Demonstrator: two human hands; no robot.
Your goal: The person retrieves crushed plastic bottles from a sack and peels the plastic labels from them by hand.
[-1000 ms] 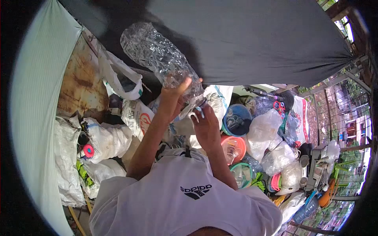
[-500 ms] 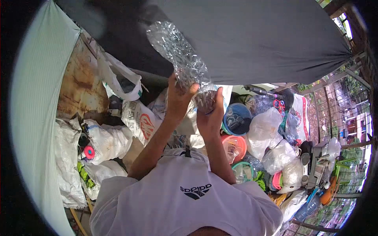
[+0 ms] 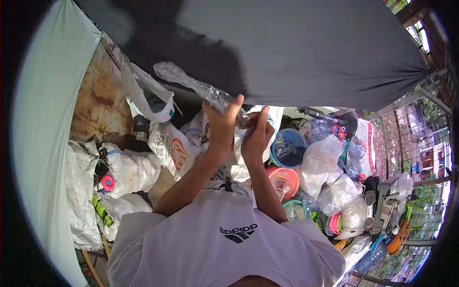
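Observation:
A long, crumpled piece of clear plastic [image 3: 191,85] slants up and to the left in front of me, its far end over the dark cloth. My left hand [image 3: 222,119] is closed around its lower part, thumb raised. Close by on the right, my right hand [image 3: 258,136] has its fingers curled at the near end of the same plastic, thumb up. Whether it is a bag or a flattened bottle I cannot make out.
A grey cloth [image 3: 311,52] hangs ahead. Filled white sacks [image 3: 129,172] lie at left. At right stand a blue bucket [image 3: 288,148], a red bucket [image 3: 291,179] and a green-rimmed tub [image 3: 295,208], beside stuffed plastic bags [image 3: 320,160] and a wire fence [image 3: 406,134].
The clear plastic has swung down and left, and now looks narrower. My left hand has turned over its lower part; my right hand stays near the lower end.

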